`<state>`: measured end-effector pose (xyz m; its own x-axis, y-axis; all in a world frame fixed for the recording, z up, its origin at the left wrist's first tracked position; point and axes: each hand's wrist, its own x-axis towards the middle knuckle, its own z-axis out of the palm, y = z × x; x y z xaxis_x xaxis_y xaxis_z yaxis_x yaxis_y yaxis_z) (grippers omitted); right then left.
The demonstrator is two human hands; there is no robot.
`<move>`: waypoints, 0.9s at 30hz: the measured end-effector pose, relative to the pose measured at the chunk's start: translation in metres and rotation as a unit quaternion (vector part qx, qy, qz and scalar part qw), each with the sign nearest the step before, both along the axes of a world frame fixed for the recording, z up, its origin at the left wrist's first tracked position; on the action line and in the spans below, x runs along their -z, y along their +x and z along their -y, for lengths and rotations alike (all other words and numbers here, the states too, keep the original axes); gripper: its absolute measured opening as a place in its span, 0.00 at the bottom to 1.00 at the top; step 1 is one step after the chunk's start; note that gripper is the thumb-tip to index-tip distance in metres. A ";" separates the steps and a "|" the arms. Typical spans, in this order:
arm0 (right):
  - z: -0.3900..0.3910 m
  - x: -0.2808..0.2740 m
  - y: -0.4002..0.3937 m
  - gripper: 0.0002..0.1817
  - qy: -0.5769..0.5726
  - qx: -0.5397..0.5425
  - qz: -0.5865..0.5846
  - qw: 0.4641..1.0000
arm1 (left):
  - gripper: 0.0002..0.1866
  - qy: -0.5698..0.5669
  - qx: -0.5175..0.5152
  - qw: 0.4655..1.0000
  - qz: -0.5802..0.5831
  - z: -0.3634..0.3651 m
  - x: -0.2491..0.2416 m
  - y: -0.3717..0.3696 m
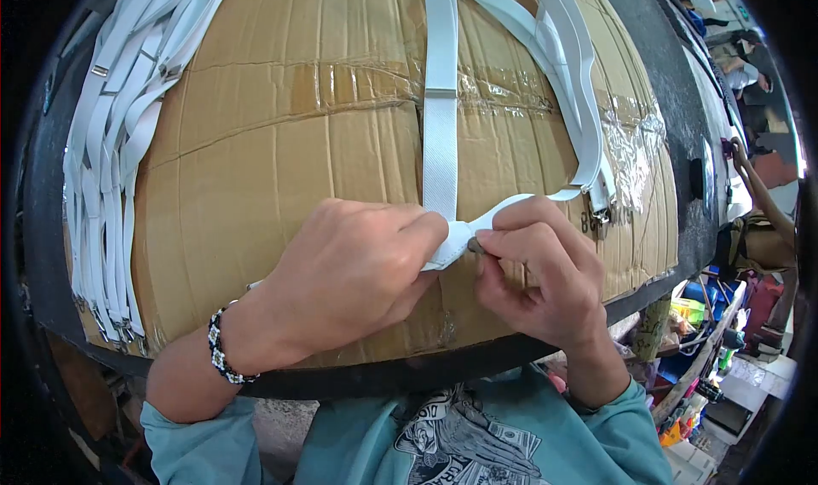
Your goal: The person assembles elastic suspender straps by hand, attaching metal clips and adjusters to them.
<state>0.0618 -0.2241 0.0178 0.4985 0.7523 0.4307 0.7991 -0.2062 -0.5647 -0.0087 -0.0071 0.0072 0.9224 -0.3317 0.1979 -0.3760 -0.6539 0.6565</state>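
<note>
1. White elastic strap (440,161): it runs from the far edge of the cardboard sheet (281,170) down to the near middle, where its end lies between the 2 hands; a slider (440,91) sits on it near the far tape band of the cardboard sheet.
2. Left hand (345,268): curled closed over the near middle of the cardboard sheet, gripping the strap's joined end; a beaded bracelet (223,349) circles its wrist.
3. Right hand (550,276): just right of that end, its thumb and forefinger pinching a small dark piece (475,246) against the white band; what the piece is, I cannot tell.
4. Looped white straps (584,85): on the right part of the cardboard sheet, with a metal clip (601,217) near its right edge.
5. Bundle of white straps (111,153): along the left edge of the cardboard sheet; metal clips show at its near end.
</note>
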 end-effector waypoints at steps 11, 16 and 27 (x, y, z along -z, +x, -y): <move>-0.012 -0.003 -0.012 0.16 0.020 -0.005 -0.012 1.000 | 0.19 -0.003 0.005 1.000 0.025 -0.001 0.003 0.000; 0.006 0.001 -0.002 0.15 0.041 0.043 -0.001 0.998 | 0.19 -0.002 -0.007 1.000 0.024 0.000 0.003 0.000; 0.023 0.010 -0.020 0.12 0.172 0.163 -0.198 0.951 | 0.18 -0.104 -0.012 0.995 -0.002 -0.003 0.004 0.004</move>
<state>0.0420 -0.2473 0.0080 0.8555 0.3790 0.3528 0.4346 -0.1554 -0.8871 -0.0043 -0.0040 0.0027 0.9305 -0.2623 0.2558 -0.3589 -0.5127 0.7799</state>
